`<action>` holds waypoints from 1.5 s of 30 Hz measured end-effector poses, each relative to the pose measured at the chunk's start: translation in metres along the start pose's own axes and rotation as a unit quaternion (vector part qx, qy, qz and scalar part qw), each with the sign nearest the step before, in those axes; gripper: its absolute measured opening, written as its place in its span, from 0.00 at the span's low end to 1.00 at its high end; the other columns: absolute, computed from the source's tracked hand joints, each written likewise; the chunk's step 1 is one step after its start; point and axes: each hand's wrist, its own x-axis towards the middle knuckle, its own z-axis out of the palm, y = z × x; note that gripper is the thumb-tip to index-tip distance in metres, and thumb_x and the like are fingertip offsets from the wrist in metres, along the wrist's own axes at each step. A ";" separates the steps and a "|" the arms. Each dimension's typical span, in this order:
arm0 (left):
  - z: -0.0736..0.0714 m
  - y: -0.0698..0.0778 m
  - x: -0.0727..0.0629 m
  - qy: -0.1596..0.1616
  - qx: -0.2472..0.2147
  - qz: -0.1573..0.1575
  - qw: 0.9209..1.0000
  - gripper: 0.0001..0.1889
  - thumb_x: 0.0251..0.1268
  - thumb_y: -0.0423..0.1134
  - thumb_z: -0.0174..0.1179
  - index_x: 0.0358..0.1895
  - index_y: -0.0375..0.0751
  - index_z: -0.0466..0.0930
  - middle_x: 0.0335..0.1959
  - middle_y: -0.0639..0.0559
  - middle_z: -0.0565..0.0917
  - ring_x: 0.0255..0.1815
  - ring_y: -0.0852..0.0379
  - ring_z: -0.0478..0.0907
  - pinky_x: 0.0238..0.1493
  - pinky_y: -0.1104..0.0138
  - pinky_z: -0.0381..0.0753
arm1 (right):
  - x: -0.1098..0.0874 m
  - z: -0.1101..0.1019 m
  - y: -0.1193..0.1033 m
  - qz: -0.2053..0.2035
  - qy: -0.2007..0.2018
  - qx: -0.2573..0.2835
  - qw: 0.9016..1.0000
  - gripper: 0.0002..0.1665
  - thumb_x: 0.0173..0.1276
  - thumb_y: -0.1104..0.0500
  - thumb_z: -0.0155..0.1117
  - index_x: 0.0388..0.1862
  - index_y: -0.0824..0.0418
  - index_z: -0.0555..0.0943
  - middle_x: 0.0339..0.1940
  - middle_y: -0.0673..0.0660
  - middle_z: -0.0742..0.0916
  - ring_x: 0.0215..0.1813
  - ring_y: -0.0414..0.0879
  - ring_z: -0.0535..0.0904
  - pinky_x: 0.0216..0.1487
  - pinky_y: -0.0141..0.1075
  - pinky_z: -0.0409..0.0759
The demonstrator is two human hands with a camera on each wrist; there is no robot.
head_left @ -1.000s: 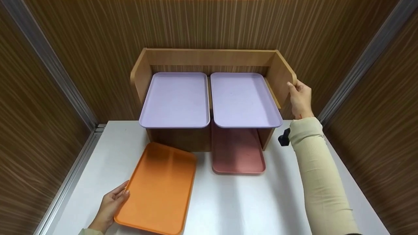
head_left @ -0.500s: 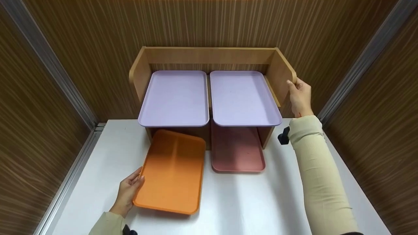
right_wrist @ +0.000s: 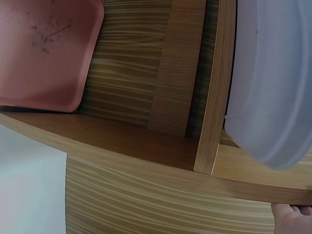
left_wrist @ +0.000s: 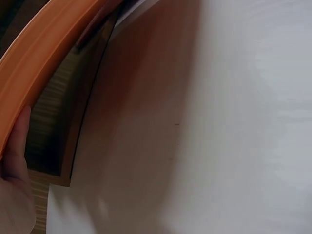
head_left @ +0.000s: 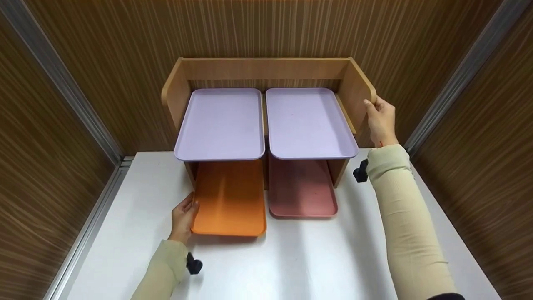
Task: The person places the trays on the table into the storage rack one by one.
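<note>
My left hand (head_left: 182,217) pinches the left edge of an orange tray (head_left: 229,204). The tray's far end is under the left lilac tray, inside the lower left compartment of a wooden shelf (head_left: 266,68). In the left wrist view the orange tray (left_wrist: 34,53) is raised off the white surface, with my thumb along its rim. My right hand (head_left: 382,121) grips the upper front edge of the shelf's right side panel. A pink tray (head_left: 303,196) lies in the lower right compartment, sticking out in front. Its far part is hidden in the head view.
Two lilac trays, a left one (head_left: 222,125) and a right one (head_left: 310,123), lie side by side on the upper level and overhang its front. The shelf stands on a white table (head_left: 316,258). Wood-patterned walls (head_left: 266,29) enclose the back and both sides.
My left hand has moved forward and right with the orange tray, straightening it and bringing its far end into the lower left compartment. My right hand keeps its hold on the side panel.
</note>
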 end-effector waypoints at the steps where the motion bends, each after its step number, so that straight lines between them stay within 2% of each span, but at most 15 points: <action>1: 0.003 0.000 0.003 0.007 0.002 0.004 1.000 0.26 0.68 0.27 0.50 0.67 0.25 0.58 0.67 0.30 0.62 0.68 0.41 0.60 0.48 0.80 0.72 | 0.002 0.000 0.002 -0.003 0.000 0.002 1.000 0.24 0.73 0.64 0.50 0.66 0.68 0.68 0.67 0.62 0.72 0.68 0.49 0.66 0.70 0.38 0.58; 6: 0.019 -0.002 0.019 0.031 0.016 0.030 0.999 0.24 0.67 0.27 0.51 0.66 0.25 0.62 0.64 0.28 0.66 0.64 0.42 0.66 0.45 0.78 0.73 | 0.010 -0.002 0.011 -0.026 0.006 0.026 0.999 0.22 0.71 0.66 0.51 0.64 0.71 0.70 0.64 0.66 0.74 0.65 0.52 0.70 0.67 0.38 0.63; 10: 0.034 0.000 0.028 0.029 0.030 0.066 0.997 0.21 0.65 0.26 0.52 0.61 0.24 0.68 0.60 0.28 0.71 0.51 0.49 0.74 0.41 0.76 0.72 | 0.008 -0.006 0.010 -0.034 0.016 0.042 0.998 0.21 0.71 0.69 0.50 0.62 0.74 0.71 0.63 0.69 0.74 0.63 0.55 0.71 0.65 0.39 0.65; 13: 0.042 0.004 0.029 0.026 0.038 0.088 0.995 0.20 0.63 0.25 0.53 0.58 0.23 0.71 0.56 0.26 0.74 0.45 0.50 0.74 0.38 0.74 0.72 | 0.003 -0.008 0.005 -0.025 0.019 0.037 0.999 0.22 0.71 0.69 0.50 0.62 0.73 0.70 0.63 0.69 0.74 0.64 0.55 0.70 0.66 0.39 0.65; 16: 0.046 0.008 0.026 0.027 0.025 0.081 0.996 0.20 0.62 0.24 0.53 0.58 0.22 0.71 0.57 0.26 0.73 0.48 0.46 0.73 0.41 0.72 0.73 | -0.001 -0.009 0.001 -0.022 0.019 0.035 0.999 0.22 0.71 0.69 0.50 0.63 0.73 0.70 0.63 0.68 0.74 0.64 0.56 0.69 0.66 0.40 0.64; 21: 0.045 -0.003 0.030 0.043 -0.021 0.039 0.998 0.26 0.63 0.24 0.49 0.66 0.23 0.60 0.67 0.30 0.63 0.63 0.42 0.64 0.59 0.62 0.67 | -0.002 -0.007 0.001 -0.027 0.022 0.039 0.999 0.22 0.71 0.70 0.50 0.62 0.74 0.70 0.63 0.69 0.74 0.64 0.55 0.70 0.66 0.39 0.64; 23: 0.044 -0.010 0.033 0.053 -0.029 0.032 0.998 0.29 0.63 0.24 0.47 0.68 0.24 0.56 0.69 0.31 0.59 0.68 0.43 0.58 0.65 0.58 0.61 | 0.000 -0.007 0.003 -0.028 0.024 0.037 0.999 0.21 0.71 0.70 0.50 0.62 0.74 0.70 0.63 0.69 0.74 0.63 0.54 0.70 0.65 0.38 0.65; 25: 0.044 -0.016 0.035 0.064 -0.028 0.033 0.997 0.29 0.62 0.23 0.46 0.68 0.24 0.55 0.70 0.32 0.59 0.70 0.43 0.56 0.68 0.57 0.58 | 0.002 -0.007 0.006 -0.028 0.024 0.034 0.999 0.21 0.71 0.69 0.50 0.62 0.73 0.71 0.62 0.69 0.74 0.63 0.54 0.71 0.64 0.37 0.66; 29: 0.046 -0.023 0.037 0.080 -0.005 0.039 0.996 0.28 0.61 0.22 0.46 0.67 0.23 0.57 0.69 0.32 0.61 0.69 0.42 0.58 0.68 0.56 0.58 | 0.003 -0.010 0.010 -0.027 0.022 0.037 0.999 0.21 0.71 0.69 0.50 0.62 0.73 0.71 0.63 0.68 0.74 0.63 0.54 0.70 0.65 0.38 0.65; 34: 0.045 -0.024 0.039 0.075 0.028 0.045 0.996 0.28 0.61 0.23 0.46 0.67 0.23 0.58 0.68 0.31 0.62 0.67 0.40 0.60 0.66 0.54 0.60 | 0.001 -0.013 0.011 -0.025 0.019 0.053 0.998 0.22 0.71 0.69 0.50 0.62 0.73 0.70 0.63 0.69 0.74 0.63 0.54 0.70 0.66 0.39 0.64; 41: 0.029 -0.033 0.042 0.069 0.071 0.061 0.993 0.25 0.64 0.23 0.46 0.65 0.24 0.61 0.66 0.30 0.65 0.65 0.39 0.64 0.62 0.52 0.65 | -0.006 -0.009 0.011 -0.034 0.010 0.058 0.998 0.22 0.71 0.70 0.49 0.63 0.75 0.68 0.64 0.69 0.72 0.66 0.54 0.68 0.67 0.37 0.63; 45: 0.020 -0.034 0.042 0.061 0.053 0.048 0.996 0.25 0.67 0.25 0.45 0.68 0.26 0.58 0.68 0.32 0.63 0.68 0.40 0.61 0.65 0.53 0.62 | -0.008 -0.007 0.013 -0.023 0.001 0.046 0.999 0.23 0.71 0.69 0.49 0.64 0.73 0.68 0.65 0.68 0.72 0.67 0.54 0.67 0.68 0.39 0.61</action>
